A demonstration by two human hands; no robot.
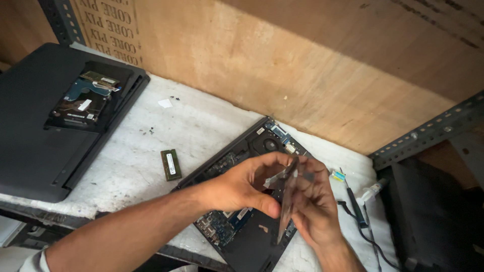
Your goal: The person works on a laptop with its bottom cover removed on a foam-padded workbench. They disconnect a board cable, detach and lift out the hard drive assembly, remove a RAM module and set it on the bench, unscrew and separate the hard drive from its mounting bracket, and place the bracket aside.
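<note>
Both my hands meet over an opened laptop (262,143) whose circuit board and fan are exposed. My left hand (242,186) and my right hand (312,206) together grip a thin, flat dark part (287,201), held on edge above the laptop's board. A small silvery piece shows between my fingers at its top. What exactly the flat part is I cannot tell. A loose green memory module (171,164) lies on the white bench top to the left of the laptop.
A second dark laptop (35,136) lies at the left with an open bay showing a drive (80,103). A screwdriver (355,204), a syringe-like tube (372,191) and a black cable (370,236) lie right of the open laptop. A plywood wall (282,65) backs the bench; a metal rack strut (428,131) stands right.
</note>
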